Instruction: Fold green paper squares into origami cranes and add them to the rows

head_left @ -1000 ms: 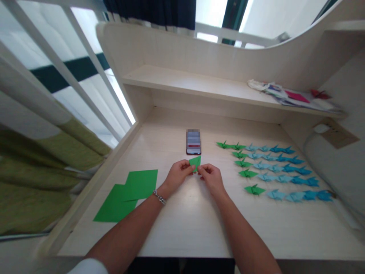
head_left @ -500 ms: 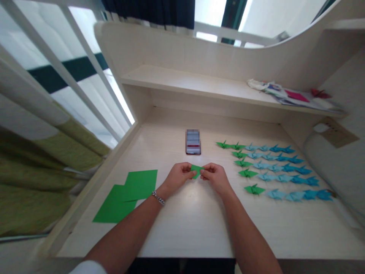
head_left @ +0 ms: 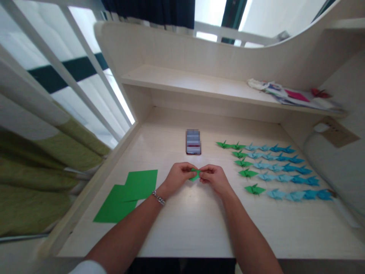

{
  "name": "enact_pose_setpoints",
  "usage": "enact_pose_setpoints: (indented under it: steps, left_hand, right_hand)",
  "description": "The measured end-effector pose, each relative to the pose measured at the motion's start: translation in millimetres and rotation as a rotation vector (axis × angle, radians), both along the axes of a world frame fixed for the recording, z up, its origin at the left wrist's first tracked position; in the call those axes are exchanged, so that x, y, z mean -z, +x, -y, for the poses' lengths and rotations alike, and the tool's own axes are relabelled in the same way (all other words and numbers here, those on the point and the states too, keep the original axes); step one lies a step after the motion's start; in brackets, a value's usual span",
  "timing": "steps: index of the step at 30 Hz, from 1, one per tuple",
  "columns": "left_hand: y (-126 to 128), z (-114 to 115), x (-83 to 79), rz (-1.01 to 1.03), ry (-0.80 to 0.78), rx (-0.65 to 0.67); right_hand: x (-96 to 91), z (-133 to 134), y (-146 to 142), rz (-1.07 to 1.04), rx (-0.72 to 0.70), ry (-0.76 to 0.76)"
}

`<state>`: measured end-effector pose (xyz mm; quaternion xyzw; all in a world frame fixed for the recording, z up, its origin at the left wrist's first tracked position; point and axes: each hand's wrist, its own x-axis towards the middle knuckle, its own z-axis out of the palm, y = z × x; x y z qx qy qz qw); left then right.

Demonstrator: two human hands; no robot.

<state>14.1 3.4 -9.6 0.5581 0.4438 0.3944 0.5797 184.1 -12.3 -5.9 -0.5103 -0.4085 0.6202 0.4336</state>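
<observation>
Between my hands is a small folded piece of green paper [head_left: 194, 175], partly covered by my fingers. My left hand [head_left: 180, 177] pinches its left side between thumb and fingers. On the right side, my right hand [head_left: 212, 177] grips it the same way, with the fingertips of both hands close together. Flat green paper sheets [head_left: 141, 184] overlap on the desk to the left of my left forearm. To the right of my right hand, folded green paper cranes [head_left: 247, 173] sit beside rows of light blue and darker blue cranes [head_left: 298, 168].
A phone [head_left: 193, 142] lies on the desk [head_left: 182, 224] just beyond my hands. Papers [head_left: 293, 95] rest on the right of the shelf [head_left: 185, 82]. A white plug [head_left: 321, 128] with a cable sits in the wall socket at right. Slatted rails border the left.
The green paper has been turned or folded between my fingers and shows less of its surface. My fingertips have moved closer together; the cranes, sheets and phone stay put.
</observation>
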Motion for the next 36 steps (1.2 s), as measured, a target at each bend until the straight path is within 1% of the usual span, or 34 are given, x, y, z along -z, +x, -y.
enact_pose_setpoints:
  steps: [4,6,10,15,19,24,32,36]
  left_hand:
    - [-0.3,0.0,-2.8,0.008,0.027,-0.066]
    - [-1.1,-0.4,-3.4,0.007,0.033,-0.074]
    - [-3.0,-0.8,-4.1,0.008,0.041,-0.063]
    - [-3.4,-0.1,-5.2,0.038,0.042,-0.014]
    - [-4.6,-0.4,-3.3,-0.022,0.093,0.004]
    - [-6.1,-0.7,-0.5,-0.060,0.157,0.002]
    - [-0.2,1.7,-3.2,-0.029,0.116,-0.003]
    - [-2.0,2.0,-2.0,-0.041,0.136,0.011]
  right_hand:
    - [-3.0,0.9,-2.2,-0.074,0.054,-0.017]
    - [-4.3,1.7,-1.8,-0.099,0.043,-0.022]
    - [-4.4,2.6,1.0,-0.111,0.000,-0.012]
    - [-0.8,0.8,0.7,-0.035,0.037,0.049]
    - [-0.1,0.5,-0.5,-0.015,0.050,0.053]
    - [-0.6,1.5,-1.2,-0.050,0.022,0.041]
    - [2.4,0.3,-1.9,0.001,0.038,0.066]
    - [2.1,0.5,-3.0,-0.003,0.054,0.063]
